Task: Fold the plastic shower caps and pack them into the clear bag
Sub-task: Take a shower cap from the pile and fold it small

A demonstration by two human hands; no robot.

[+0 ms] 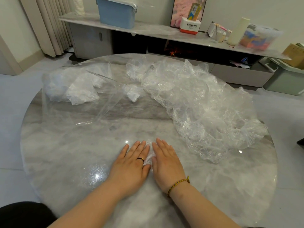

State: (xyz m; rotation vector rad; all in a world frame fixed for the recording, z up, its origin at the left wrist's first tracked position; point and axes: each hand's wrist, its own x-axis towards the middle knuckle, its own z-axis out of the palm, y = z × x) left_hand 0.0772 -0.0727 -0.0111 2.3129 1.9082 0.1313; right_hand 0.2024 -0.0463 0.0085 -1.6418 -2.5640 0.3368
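Hands: your left hand (131, 160) and right hand (166, 162) lie flat side by side, fingers straight and close together, pressing down.
Cap in hand: a small folded clear plastic shower cap (149, 155) sits under and between your palms, on the near part of the round grey marble table (65, 153).
Done: a few whitish folded bundles (82, 92) lie far left, seemingly inside the flat clear plastic bag (54, 116), though its outline is hard to trace.
Left: the large crumpled heap of clear caps (205, 109) on your right awaits folding, so most of the job remains.

The table (213, 186) is viewed from the head, forward and downward, close above the left hand (131, 163) and right hand (167, 163).
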